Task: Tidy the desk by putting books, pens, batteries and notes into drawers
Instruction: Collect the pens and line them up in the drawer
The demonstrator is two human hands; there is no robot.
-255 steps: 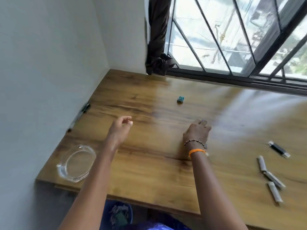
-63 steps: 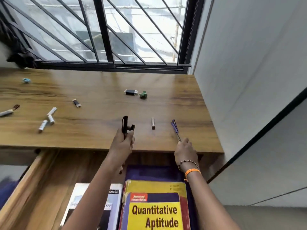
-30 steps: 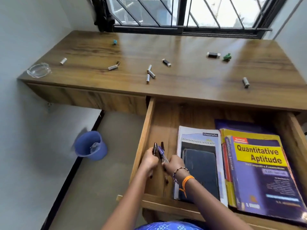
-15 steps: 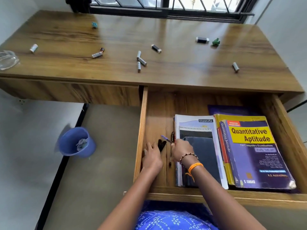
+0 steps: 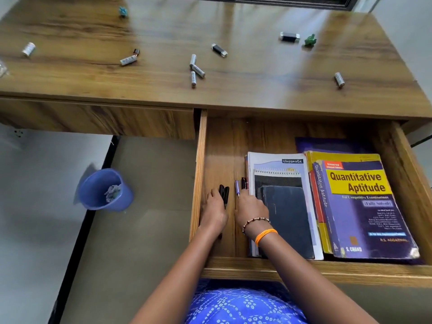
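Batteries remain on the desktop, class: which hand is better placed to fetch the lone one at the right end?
Probably the right hand. It lies in the drawer beside the notebook, on the same side as that battery. The left hand rests on the black pens by the drawer's left wall.

Drawer (image 5: 198,174) open under desk (image 5: 257,73) right half. Inside, L→R: pens (image 5: 224,191), notebook stack (image 5: 280,183), book stack (image 5: 360,202). Batteries (image 5: 196,69) scattered on desktop. Bin (image 5: 102,190) on floor, left of drawer.
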